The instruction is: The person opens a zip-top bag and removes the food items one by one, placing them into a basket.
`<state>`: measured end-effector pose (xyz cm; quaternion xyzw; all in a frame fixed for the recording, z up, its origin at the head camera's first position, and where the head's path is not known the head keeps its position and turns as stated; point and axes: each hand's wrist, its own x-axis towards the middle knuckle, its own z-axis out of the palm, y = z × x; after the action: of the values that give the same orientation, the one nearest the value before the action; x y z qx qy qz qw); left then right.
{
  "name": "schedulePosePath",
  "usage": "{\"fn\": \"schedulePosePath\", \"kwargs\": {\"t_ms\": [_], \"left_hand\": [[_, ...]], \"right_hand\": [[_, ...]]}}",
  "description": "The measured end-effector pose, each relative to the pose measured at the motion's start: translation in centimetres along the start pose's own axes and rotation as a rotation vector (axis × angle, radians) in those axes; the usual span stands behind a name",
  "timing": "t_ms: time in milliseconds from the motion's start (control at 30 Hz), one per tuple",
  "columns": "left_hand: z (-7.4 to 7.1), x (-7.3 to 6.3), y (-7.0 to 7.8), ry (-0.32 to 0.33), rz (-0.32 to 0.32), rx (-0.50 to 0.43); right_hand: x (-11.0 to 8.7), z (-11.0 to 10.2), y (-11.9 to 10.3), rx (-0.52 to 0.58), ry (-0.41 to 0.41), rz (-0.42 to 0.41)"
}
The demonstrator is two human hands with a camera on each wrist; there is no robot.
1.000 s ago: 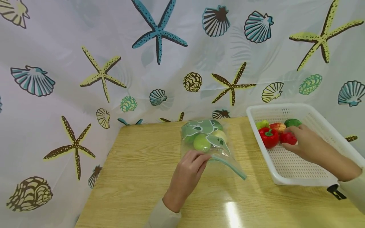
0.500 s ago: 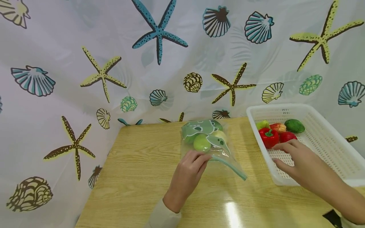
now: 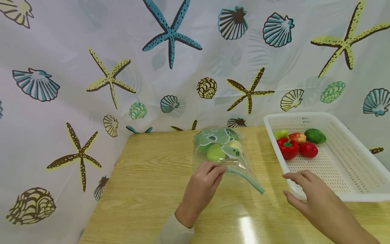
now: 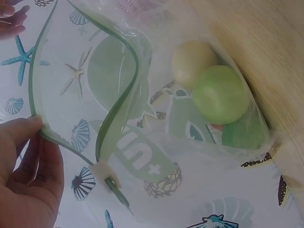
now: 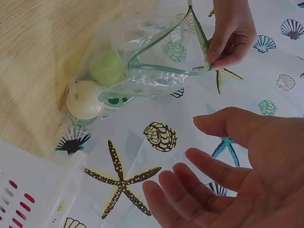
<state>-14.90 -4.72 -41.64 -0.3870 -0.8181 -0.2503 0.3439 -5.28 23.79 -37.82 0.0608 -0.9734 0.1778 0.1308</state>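
A clear zip bag (image 3: 243,176) with green animal print lies on the table, its mouth toward me and parted in both wrist views. My left hand (image 3: 201,189) pinches the zip edge between thumb and fingers. Inside the bag are a light green round fruit (image 4: 221,95), a cream-coloured round one (image 4: 194,61) and darker green pieces partly hidden by the print. My right hand (image 3: 317,203) is beside the near left corner of the white basket (image 3: 359,196), fingers spread and holding nothing. In the right wrist view its palm (image 5: 280,171) shows with fingers loosely bent.
The basket holds a red bell pepper (image 3: 288,149), a round red fruit (image 3: 308,149), a dark green oval one (image 3: 315,135), a red-yellow one (image 3: 297,137) and a yellow-green one (image 3: 281,134). A shell-and-starfish curtain (image 3: 195,51) hangs behind the wooden table (image 3: 146,183).
My right hand has let go of the round red fruit, which stays in the basket, and has drawn back toward me to the basket's near left corner. The left hand has barely moved.
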Motion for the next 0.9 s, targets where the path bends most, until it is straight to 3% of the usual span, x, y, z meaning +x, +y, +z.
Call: {"fn": "schedulePosePath", "kwargs": {"t_ms": [300,433,700,767,900], "left_hand": [[-0.3,-0.1,0.2,-0.041,-0.036,0.004],[-0.4,-0.1,0.2,-0.056,-0.049,0.001],[-0.4,0.1,0.0,-0.02,-0.022,-0.002],[-0.4,0.1,0.0,-0.013,-0.021,-0.001],[-0.5,0.1,0.0,-0.016,-0.021,0.01]], "right_hand": [[-1.6,1.5,-1.2,-0.002,-0.02,0.015],[-2.2,2.6,-1.5,0.017,0.031,-0.016],[-3.3,5.6,-2.6,0.077,0.287,-0.267],[-3.3,6.3,-3.1,0.097,0.321,-0.326],[-3.2,7.5,-4.2,0.126,0.327,-0.358]]}}
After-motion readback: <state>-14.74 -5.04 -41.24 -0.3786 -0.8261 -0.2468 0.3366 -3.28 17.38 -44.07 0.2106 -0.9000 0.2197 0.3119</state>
